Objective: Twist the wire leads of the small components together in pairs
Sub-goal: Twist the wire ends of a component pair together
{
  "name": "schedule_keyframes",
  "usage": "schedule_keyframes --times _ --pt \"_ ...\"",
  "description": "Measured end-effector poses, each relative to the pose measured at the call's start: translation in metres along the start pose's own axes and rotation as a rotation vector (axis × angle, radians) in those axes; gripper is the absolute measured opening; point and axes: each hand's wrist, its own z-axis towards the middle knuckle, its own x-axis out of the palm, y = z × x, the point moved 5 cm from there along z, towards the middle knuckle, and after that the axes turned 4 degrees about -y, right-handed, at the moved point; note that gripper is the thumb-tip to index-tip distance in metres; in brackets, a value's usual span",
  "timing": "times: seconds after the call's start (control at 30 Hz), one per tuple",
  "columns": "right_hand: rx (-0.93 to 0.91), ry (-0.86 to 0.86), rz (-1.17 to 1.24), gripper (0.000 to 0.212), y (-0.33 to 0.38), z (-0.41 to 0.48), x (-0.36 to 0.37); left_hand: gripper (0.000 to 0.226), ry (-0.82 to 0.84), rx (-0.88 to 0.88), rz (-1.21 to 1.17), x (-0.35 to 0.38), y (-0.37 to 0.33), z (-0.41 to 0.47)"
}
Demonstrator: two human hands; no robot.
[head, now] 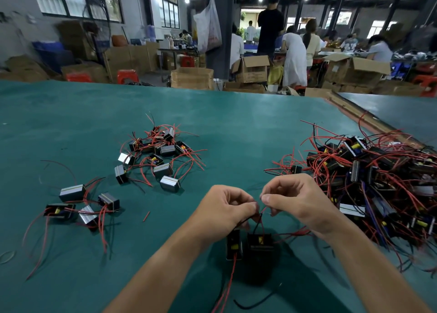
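Nearest the viewer, red leads (230, 279) ran down from two small components (260, 241) that sat side by side on the green desk (236, 123), just beneath the hands. From their tops thin red and black wire leads (261, 214) rose into the narrow gap between the two hands. The left hand (227, 208) came in from the lower left, knuckles up and fingers (248, 206) curled, pinching the wire leads at its tips. The right hand (298, 199) came in from the lower right, wrist bent inward, thumb and forefinger pinching the same wire leads from the other side; the tips of both hands nearly met above the components.

A short red wire scrap (146, 216) lay left of the left hand. Farther left was a small group (82, 203) of components with red wires, and beyond it a middle cluster (156, 156). To the right of the right hand a large tangled pile (378, 175) spread to the desk's edge. Past the desk stood cardboard boxes (192, 78) and people at other benches.
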Motion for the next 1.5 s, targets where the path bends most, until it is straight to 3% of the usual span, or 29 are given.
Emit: schedule_keyframes --times 0.13,0.3,0.43,0.57,1.03,1.27,1.43,1.5 --pt "-0.029 0.050 0.030 0.032 0.0018 -0.0010 0.0022 0.014 0.034 -0.001 -0.014 -0.0011 -0.0016 -0.0015" --pt "-0.051 0.149 0.060 0.010 0.0033 -0.0031 0.0010 0.012 0.074 0.005 -0.002 0.0013 -0.0016 -0.0032" --pt "-0.030 0.200 0.043 0.004 0.0013 -0.0042 -0.0001 0.014 0.119 0.021 0.027 0.0023 -0.0013 -0.0042" --pt "-0.009 0.261 0.090 0.008 0.0038 -0.0055 0.0013 0.011 0.150 0.035 0.031 0.0036 -0.0018 -0.0053" --pt "0.050 0.280 0.060 0.008 0.0046 -0.0100 0.0020 0.016 0.162 0.053 0.042 0.0047 0.0012 -0.0055" --pt "0.032 0.246 0.071 0.010 0.0013 -0.0073 0.0002 0.007 0.192 0.051 0.026 0.0053 0.0004 -0.0059" --pt "0.062 0.260 0.058 0.004 0.0018 -0.0080 0.0027 0.023 0.193 0.055 0.051 0.0056 -0.0009 -0.0080" --pt "0.065 0.259 0.022 0.001 0.0025 -0.0083 0.0026 0.018 0.186 0.057 0.046 0.0062 -0.0013 -0.0078"
